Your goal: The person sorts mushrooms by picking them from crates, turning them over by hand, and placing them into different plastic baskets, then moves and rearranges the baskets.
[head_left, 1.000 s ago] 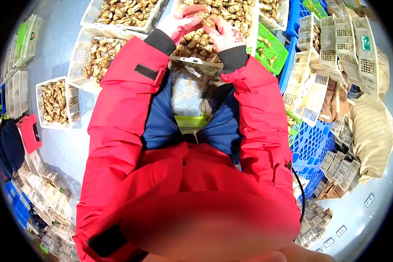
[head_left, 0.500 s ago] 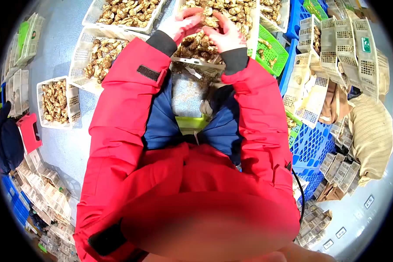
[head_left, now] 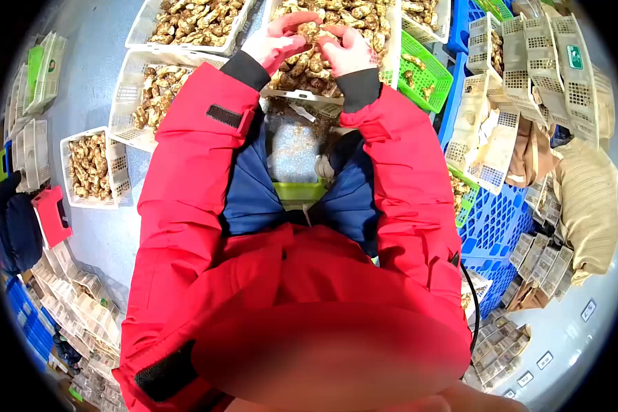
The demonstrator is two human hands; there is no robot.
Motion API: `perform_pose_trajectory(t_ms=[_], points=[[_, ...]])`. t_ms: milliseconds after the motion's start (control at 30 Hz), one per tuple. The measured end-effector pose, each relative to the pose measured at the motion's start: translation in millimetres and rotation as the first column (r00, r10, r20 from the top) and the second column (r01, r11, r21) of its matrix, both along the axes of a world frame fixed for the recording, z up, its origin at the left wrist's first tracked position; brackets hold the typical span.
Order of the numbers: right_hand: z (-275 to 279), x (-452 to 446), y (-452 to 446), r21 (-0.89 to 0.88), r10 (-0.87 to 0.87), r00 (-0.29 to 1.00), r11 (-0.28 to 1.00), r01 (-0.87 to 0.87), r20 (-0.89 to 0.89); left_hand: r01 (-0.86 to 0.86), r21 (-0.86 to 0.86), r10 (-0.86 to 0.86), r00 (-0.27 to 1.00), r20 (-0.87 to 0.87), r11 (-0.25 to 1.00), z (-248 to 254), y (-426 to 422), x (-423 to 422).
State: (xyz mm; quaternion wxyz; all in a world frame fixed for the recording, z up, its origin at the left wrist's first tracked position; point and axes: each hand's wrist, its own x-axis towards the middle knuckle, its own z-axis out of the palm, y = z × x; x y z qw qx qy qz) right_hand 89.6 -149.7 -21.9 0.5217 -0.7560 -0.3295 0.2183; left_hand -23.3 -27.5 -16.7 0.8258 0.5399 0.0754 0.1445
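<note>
**One mushroom held over the heap**

Nearest me are my blue trousers, knees spread. Just past them lies the near rim of the white crate, heaped with brown-and-cream mushrooms.

Over that heap, my left hand has its fingers part curled, thumb and forefinger closed on the mushroom. My right hand comes in from the other side, fingers bent and slightly parted, their tips at the mushroom's other end; I cannot tell whether they grip it.

I judge this to be the handling step, one piece lifted and worked between both hands. From here, any move calls for a light pinch and a steady left hand, so the flesh doesn't bruise or snap.

Beside the crate, on my right, a green basket holds a few loose pieces.
</note>
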Motion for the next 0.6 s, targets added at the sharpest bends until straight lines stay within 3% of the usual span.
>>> perform_pose_trajectory(t_ms=[167, 200, 233, 267, 300, 333, 367, 433, 500, 533, 600], points=[[-13, 0, 4, 0.0, -0.014, 0.998, 1.0, 0.014, -0.065, 0.049, -0.097, -0.047, 0.999, 0.028, 0.994, 0, 2, -5], [-14, 4, 7, 0.041, 0.077, 0.996, 0.996, -0.075, -0.049, -0.036, -0.087, 0.035, 0.999, -0.021, 0.996, 9, -1, -2], [-3, 6, 7, 0.006, 0.153, 0.978, 0.988, -0.154, -0.144, 0.042, -0.078, -0.046, 0.998, -0.048, 0.996, 5, 8, -4], [7, 3, 3, -0.021, 0.186, 0.979, 0.982, -0.189, -0.077, -0.024, -0.039, 0.019, 0.991, -0.134, 0.999, 0, 9, -6], [1, 3, 5, -0.029, 0.219, 0.959, 0.973, -0.228, -0.177, 0.035, -0.003, -0.035, 0.994, -0.104, 0.999, -3, 15, -5], [0, 5, 4, -0.069, 0.242, 0.959, 0.97, -0.235, 0.146, 0.021, 0.013, -0.02, 0.997, -0.074, 1.0, 3, 8, -2], [-7, 6, 1, -0.151, 0.252, 0.951, 0.962, -0.226, 0.179, 0.0, 0.031, 0.002, 0.999, -0.047, 1.0, 8, 3, -1], [36, -3, -10, -0.281, 0.228, 0.973, 0.933, -0.226, -0.025, 0.024, 0.196, -0.006, 0.996, -0.089, 0.98, 0, 7, -1], [17, 4, -6, -0.302, 0.287, 0.937, 0.928, -0.219, 0.201, 0.039, 0.333, 0.009, 0.99, -0.141, 0.942, -3, 9, 1], [11, 5, -6, -0.345, 0.273, 0.945, 0.917, -0.2, 0.18, 0.01, 0.365, 0.047, 0.988, -0.147, 0.931, -5, 6, 3], [5, 5, -11, -0.31, 0.263, 0.891, 0.939, -0.149, 0.37, -0.088, 0.321, 0.149, 0.974, -0.171, 0.943, -5, 3, 3]])
